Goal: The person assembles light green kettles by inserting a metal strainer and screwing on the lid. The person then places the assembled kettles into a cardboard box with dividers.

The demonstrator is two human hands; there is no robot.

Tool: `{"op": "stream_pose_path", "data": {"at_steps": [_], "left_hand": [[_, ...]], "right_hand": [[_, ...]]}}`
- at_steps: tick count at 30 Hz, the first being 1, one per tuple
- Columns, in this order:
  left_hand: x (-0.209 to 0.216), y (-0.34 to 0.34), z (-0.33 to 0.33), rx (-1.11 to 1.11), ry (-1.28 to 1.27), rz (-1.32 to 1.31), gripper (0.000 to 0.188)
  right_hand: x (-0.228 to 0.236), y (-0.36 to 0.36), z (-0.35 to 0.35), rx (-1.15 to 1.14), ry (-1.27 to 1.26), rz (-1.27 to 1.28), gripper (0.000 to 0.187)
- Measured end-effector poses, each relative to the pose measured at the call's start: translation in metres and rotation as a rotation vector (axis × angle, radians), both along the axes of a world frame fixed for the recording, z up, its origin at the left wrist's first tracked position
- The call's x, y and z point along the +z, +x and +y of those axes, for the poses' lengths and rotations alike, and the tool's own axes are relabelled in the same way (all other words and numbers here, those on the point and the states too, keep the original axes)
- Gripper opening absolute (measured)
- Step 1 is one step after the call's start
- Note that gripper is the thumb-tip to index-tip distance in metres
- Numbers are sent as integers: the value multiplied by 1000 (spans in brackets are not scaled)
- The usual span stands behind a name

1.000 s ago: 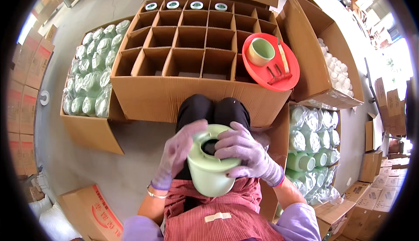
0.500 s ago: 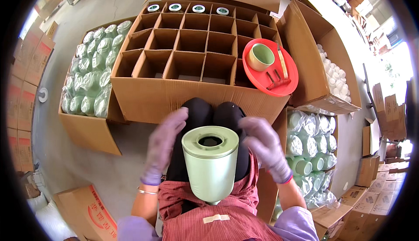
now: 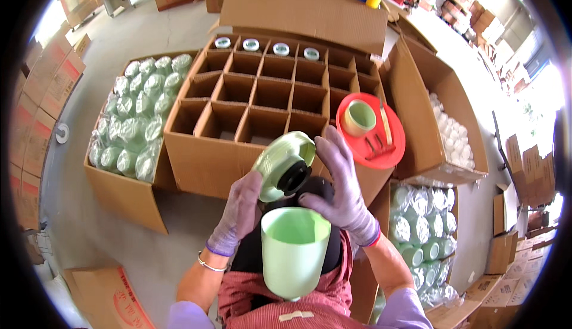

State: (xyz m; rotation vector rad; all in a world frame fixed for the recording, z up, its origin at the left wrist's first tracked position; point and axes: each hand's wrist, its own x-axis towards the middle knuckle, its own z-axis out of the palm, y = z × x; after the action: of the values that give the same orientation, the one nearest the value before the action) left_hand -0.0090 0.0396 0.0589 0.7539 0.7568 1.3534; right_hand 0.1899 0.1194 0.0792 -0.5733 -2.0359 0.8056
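My left hand (image 3: 239,209) is closed on the left edge of the green lid (image 3: 275,161), with the thumb side pressed against its rim; the other fingers are partly hidden, so I cannot tell exactly how they lie. The lid is tilted, off the pot, and a black ring (image 3: 294,178) sits in its middle, turned toward the near right. My right hand (image 3: 341,195) is opened wide at the right side of the lid, the thumb well apart from the raised fingers. These fingers come very close to the lid edge, but I cannot tell if they touch it. Both hands wear thin purple gloves.

The light green pot (image 3: 295,260) stands on my lap, its open mouth up, just on the near side of the lid. Neither hand grips the pot.

On the far side of my knees is the big divided box (image 3: 199,165), with four white tops in its far row. On its near right corner rests a red dish (image 3: 398,135), carrying a small green cup (image 3: 360,119) and a tool with a pale handle (image 3: 386,125). To the left, another box holds wrapped green bottles (image 3: 126,132).
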Motion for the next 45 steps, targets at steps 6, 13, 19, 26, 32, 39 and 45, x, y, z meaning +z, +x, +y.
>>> {"op": "stream_pose_path", "data": {"at_steps": [6, 13, 19, 26, 32, 39, 45], "left_hand": [[-9, 13, 23, 289, 294, 381, 61], [-18, 1, 37, 331, 822, 1355, 40], [-42, 2, 38, -280, 739, 637, 48], [-12, 16, 32, -75, 260, 781, 22], [-49, -7, 55, -295, 582, 441, 65], [-42, 10, 55, -227, 309, 297, 38], [-11, -3, 105, 263, -76, -337, 70]], "right_hand": [[2, -30, 17, -90, -100, -163, 61], [-14, 1, 102, 377, -596, -122, 54], [-16, -59, 198, -222, 75, -1136, 61], [-78, -91, 422, -440, 275, -892, 41], [-139, -82, 491, -386, -131, -779, 52], [-24, -50, 416, -585, 375, -569, 50], [88, -42, 223, -234, 462, -280, 67]]}}
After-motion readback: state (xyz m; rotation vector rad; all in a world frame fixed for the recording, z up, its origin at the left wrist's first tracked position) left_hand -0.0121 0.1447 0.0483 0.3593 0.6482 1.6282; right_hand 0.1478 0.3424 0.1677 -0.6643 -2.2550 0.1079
